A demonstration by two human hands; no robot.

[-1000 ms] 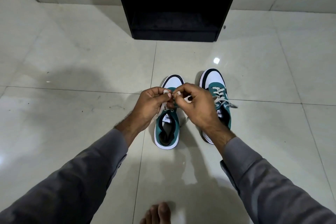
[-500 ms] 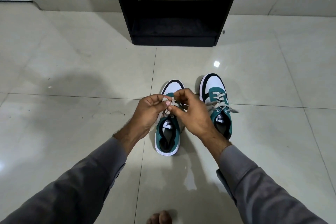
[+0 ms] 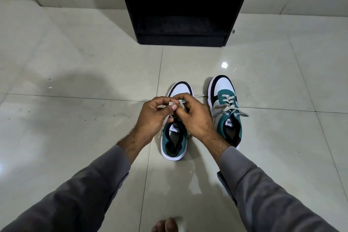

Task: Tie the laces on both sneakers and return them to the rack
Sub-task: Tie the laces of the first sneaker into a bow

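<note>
Pinching the soft, limp lace (image 3: 174, 104) of the left sneaker (image 3: 175, 137) between my left hand (image 3: 152, 118) and right hand (image 3: 195, 117), I judge it light, best gripped near the loops.

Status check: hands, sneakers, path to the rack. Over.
Both hands, left and right, pinching the laces over the left sneaker. Right sneaker beside it, on the floor. Rack ahead, nothing in between.

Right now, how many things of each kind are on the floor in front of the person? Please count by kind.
Sneakers: 2, the left sneaker and the right sneaker
Racks: 1, the black rack
Total: 3
Both hands, left hand and right hand, pinch the laces of the left sneaker.
</note>
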